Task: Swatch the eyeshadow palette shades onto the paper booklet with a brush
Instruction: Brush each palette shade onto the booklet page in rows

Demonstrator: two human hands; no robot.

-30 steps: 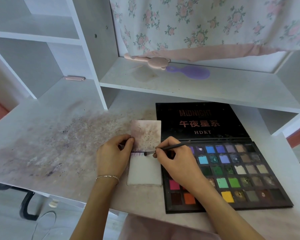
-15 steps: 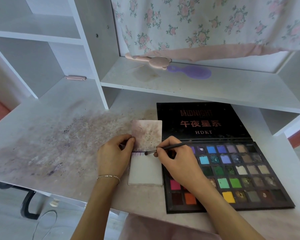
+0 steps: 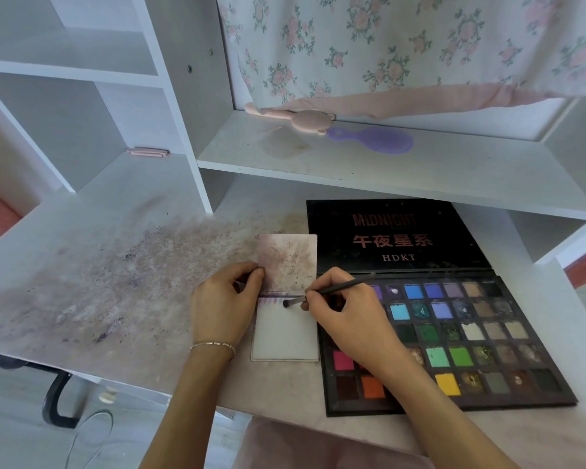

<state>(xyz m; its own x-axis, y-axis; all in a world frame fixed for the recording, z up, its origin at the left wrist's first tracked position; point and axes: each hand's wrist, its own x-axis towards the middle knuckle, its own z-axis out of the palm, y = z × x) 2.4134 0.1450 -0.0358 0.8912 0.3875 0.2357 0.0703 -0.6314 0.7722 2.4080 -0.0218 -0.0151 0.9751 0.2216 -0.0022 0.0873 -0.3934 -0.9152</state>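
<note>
Head view: the booklet (image 3: 285, 333) lies open on the counter (image 3: 115, 265), just beside the palette (image 3: 454, 340) at its 3 o'clock. Its flipped-up page, smudged with dusty purple and dark specks, points to 12 o'clock; the lower page is mostly white, with purple strokes along its top edge near the fold.

The left hand (image 3: 222, 306) rests at the booklet's 9 o'clock side, its grip a pinch of thumb and fingers curled on the flipped page's left edge near the fold. A thin bracelet (image 3: 213, 345) circles that wrist.

The right hand (image 3: 349, 316) lies over the palette's left columns, its grip closed round the brush (image 3: 325, 292), fingers pinching the dark handle. The brush tip touches the white page just below the fold, at the right end of the purple strokes.

The palette's black lid lies open toward 12 o'clock. On the shelf (image 3: 420, 170) at 12 o'clock lie a pink brush (image 3: 301, 120) and a purple one (image 3: 376, 140), touching end to end.
</note>
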